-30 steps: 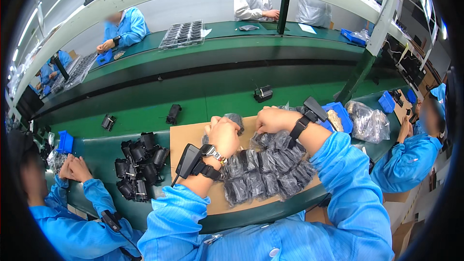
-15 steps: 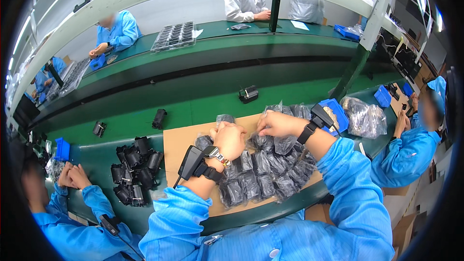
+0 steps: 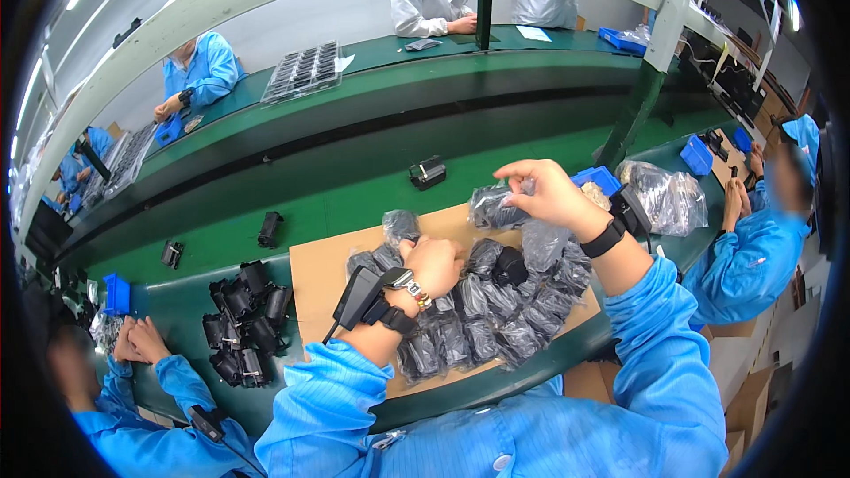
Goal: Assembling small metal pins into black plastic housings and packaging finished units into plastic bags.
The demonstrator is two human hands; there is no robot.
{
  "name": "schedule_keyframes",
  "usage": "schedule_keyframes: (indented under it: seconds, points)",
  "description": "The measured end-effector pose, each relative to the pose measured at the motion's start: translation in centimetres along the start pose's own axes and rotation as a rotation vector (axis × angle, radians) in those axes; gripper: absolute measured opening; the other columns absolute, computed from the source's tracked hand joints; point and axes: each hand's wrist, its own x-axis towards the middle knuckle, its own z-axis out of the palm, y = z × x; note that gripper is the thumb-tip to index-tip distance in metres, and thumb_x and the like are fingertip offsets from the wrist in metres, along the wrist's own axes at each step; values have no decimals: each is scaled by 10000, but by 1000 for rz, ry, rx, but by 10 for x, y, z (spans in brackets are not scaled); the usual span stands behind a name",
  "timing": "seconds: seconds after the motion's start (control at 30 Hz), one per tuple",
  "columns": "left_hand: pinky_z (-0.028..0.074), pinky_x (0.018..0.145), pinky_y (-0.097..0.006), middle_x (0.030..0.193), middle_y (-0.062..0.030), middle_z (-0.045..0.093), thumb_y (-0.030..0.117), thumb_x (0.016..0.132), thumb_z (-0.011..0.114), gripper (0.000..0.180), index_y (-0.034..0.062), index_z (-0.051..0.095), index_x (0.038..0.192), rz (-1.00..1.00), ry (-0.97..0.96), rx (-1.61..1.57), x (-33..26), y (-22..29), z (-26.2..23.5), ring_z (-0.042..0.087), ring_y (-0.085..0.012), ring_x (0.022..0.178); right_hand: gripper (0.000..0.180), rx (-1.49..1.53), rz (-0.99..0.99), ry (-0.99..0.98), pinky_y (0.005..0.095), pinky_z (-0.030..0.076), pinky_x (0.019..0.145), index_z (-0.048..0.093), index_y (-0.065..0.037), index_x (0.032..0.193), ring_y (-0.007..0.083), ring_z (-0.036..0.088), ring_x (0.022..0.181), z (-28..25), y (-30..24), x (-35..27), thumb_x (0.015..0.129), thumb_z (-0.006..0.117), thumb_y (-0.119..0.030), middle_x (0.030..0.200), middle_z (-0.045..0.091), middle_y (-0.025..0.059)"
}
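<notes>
My right hand (image 3: 553, 197) is at the far edge of the cardboard sheet (image 3: 323, 301), its thumb and fingers curled around a black part in a clear plastic bag (image 3: 496, 209). My left hand (image 3: 434, 265) hovers low over the bagged parts, fingers bent; what lies beneath them is hidden. Several more bagged black parts (image 3: 474, 341) lie packed in rows on the cardboard. One bagged part (image 3: 400, 226) stands just beyond my left hand. Among the bags, a bare black piece (image 3: 511, 265) shows between my hands.
Left of the cardboard is a heap of unbagged black parts (image 3: 248, 319). Single black parts (image 3: 428, 173) lie on the green surface beyond. At right are a blue bin (image 3: 598, 179) and a large clear bag (image 3: 668, 199). Co-workers sit on both sides (image 3: 753, 248).
My right hand has moved up and right, to the far edge of the cardboard, with a bagged part at its fingers. My left hand has shifted slightly down and right. The view has turned a little.
</notes>
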Motion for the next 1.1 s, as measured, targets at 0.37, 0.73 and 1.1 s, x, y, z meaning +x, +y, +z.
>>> schedule_keyframes:
  seconds: [0.37, 0.73, 1.1]
  points:
    - [319, 743, -472, 834, -123, 671, 271, 810, 527, 235, 99, 687, 798, -133, -114, 133, 30, -3, 32, 633, -298, 820, 135, 210, -44, -136, 297, 477, 726, 606, -12, 639, 190, 617, 796, -2, 3, -13, 635, 741, -11, 826, 653, 88]
    - [415, 643, -363, 634, -87, 635, 243, 792, 587, 189, 79, 678, 769, 37, 172, -76, 17, 26, -71, 617, -219, 619, 374, 147, -150, -95, 303, 462, 716, 571, -13, 1099, 197, 579, 784, 26, -10, -19, 732, 637, -47, 846, 592, 94]
    - [450, 641, -270, 782, -74, 662, 210, 843, 578, 173, 64, 663, 883, -133, 362, -302, -2, -48, -64, 614, -144, 700, 40, 322, -186, 17, 298, 466, 677, 672, -9, 774, 177, 585, 741, 55, -10, -9, 753, 655, -38, 781, 619, 67]
